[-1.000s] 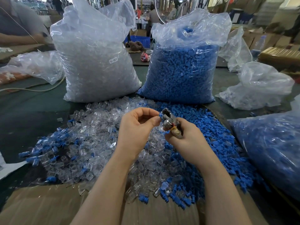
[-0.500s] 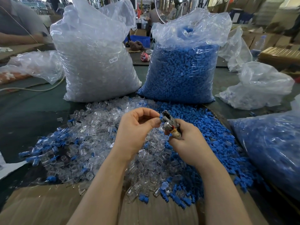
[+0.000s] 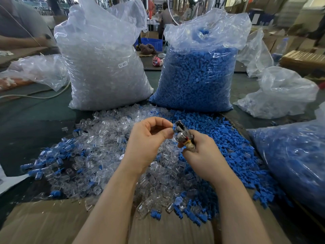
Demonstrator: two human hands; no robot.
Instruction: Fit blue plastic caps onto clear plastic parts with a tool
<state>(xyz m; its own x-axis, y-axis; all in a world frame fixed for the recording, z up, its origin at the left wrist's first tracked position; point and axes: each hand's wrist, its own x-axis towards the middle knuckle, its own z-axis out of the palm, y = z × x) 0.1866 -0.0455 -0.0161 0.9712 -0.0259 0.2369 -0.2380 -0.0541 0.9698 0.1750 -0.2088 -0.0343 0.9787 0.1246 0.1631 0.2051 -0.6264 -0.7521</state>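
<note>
Pinched between thumb and forefinger of the left hand, a small blue cap is held against the head of the metal tool, which is gripped in the curled fingers of the right hand. From the left hand the tool lies at about three o'clock, touching. Its long axis is judged to run from five o'clock up to eleven. Whether a clear part is seated cannot be told.

My single head-worn wide-angle camera looks forward and down from close above the worktable. Both forearms enter from the bottom edge, hands meeting at frame centre, while two tall bags fill the upper half. Edges bow with lens distortion.
</note>
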